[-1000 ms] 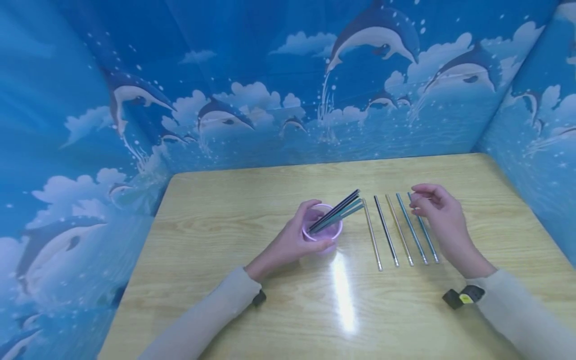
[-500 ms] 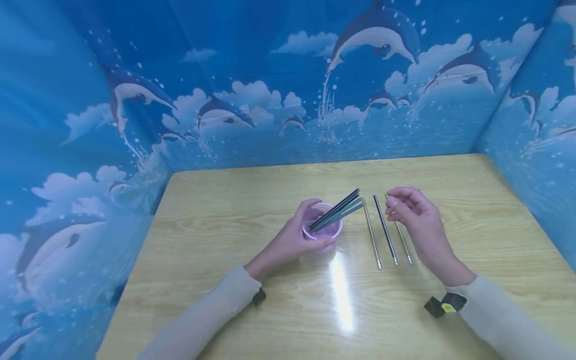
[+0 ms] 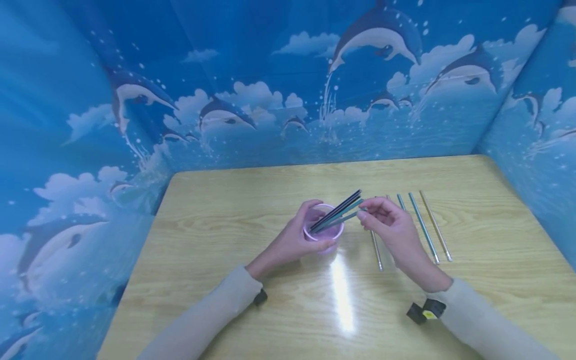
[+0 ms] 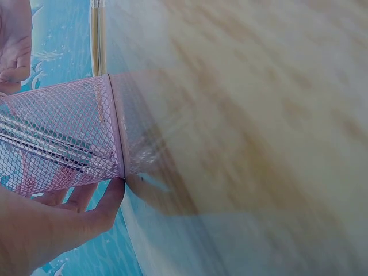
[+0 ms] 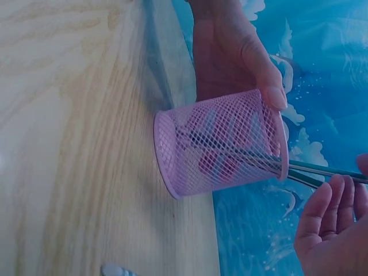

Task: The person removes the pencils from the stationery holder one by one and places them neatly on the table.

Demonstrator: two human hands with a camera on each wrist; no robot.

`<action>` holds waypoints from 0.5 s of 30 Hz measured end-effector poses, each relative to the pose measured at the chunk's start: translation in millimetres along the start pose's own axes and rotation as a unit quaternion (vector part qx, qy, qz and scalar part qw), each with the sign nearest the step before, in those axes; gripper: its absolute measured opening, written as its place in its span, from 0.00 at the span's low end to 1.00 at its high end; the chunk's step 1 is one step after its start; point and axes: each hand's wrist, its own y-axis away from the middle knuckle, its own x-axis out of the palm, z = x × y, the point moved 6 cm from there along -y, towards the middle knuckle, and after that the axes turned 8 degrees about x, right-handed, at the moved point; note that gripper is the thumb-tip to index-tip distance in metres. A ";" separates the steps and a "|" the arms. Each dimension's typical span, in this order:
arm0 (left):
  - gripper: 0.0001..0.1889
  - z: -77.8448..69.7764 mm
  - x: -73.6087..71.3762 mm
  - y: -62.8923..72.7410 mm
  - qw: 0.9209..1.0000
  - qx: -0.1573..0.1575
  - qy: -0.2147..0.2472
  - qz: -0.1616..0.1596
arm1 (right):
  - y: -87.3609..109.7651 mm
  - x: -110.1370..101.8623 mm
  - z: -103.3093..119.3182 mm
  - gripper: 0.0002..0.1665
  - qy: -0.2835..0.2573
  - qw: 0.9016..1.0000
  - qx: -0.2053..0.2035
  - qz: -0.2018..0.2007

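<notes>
A pink mesh pencil cup (image 3: 340,235) stands on the table, and my left hand (image 3: 297,240) grips its side. Several dark and teal pencils lean out of it toward the right. My right hand (image 3: 396,232) pinches the upper end of a teal pencil (image 3: 347,218) between thumb and fingers, its lower part still inside the cup. In the right wrist view, the pencils (image 5: 313,168) run out past the rim to the right hand's fingers (image 5: 320,210). The mesh partly veils the pencils' lower ends in the left wrist view.
Right of the cup several pencils lie side by side on the wooden table (image 3: 234,215). A blue pencil (image 3: 424,227) and a gold one (image 3: 435,225) show fully; my right hand covers parts of the others. A dolphin-print curtain (image 3: 252,110) encloses the table's back and sides.
My right hand has moved left from over the row of pencils to those in the cup and now pinches one. The right-hand pencils are uncovered again. The left hand stays on the cup.
</notes>
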 end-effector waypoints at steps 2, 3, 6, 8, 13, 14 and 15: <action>0.49 0.4 0.1 0.3 1.000 -0.001 -0.003 0.001 | 0.4 2.9 -2.1 0.16 0.003 1.000 0.005 -0.002; 0.49 0.5 0.1 0.5 1.000 -0.002 -0.004 0.000 | 0.7 4.1 -3.0 0.16 0.004 1.000 0.007 -0.003; 0.50 0.8 -0.1 0.8 1.000 -0.009 -0.005 -0.002 | 1.7 6.5 -5.0 0.17 0.009 1.000 0.007 -0.008; 0.49 0.3 0.0 0.8 1.000 -0.012 -0.002 -0.003 | 2.8 7.5 -5.1 0.17 0.009 1.000 0.001 -0.010; 0.48 -0.3 0.1 1.0 1.000 -0.023 0.001 -0.007 | 6.1 7.9 -2.8 0.15 -0.008 0.999 -0.020 -0.025; 0.48 -0.1 -0.1 1.2 1.000 -0.025 0.000 -0.008 | 6.9 7.5 -2.3 0.14 -0.014 0.999 -0.024 -0.032; 0.48 0.1 -0.2 1.3 1.000 -0.027 -0.002 -0.009 | 7.9 7.1 -1.8 0.14 -0.019 0.999 -0.028 -0.038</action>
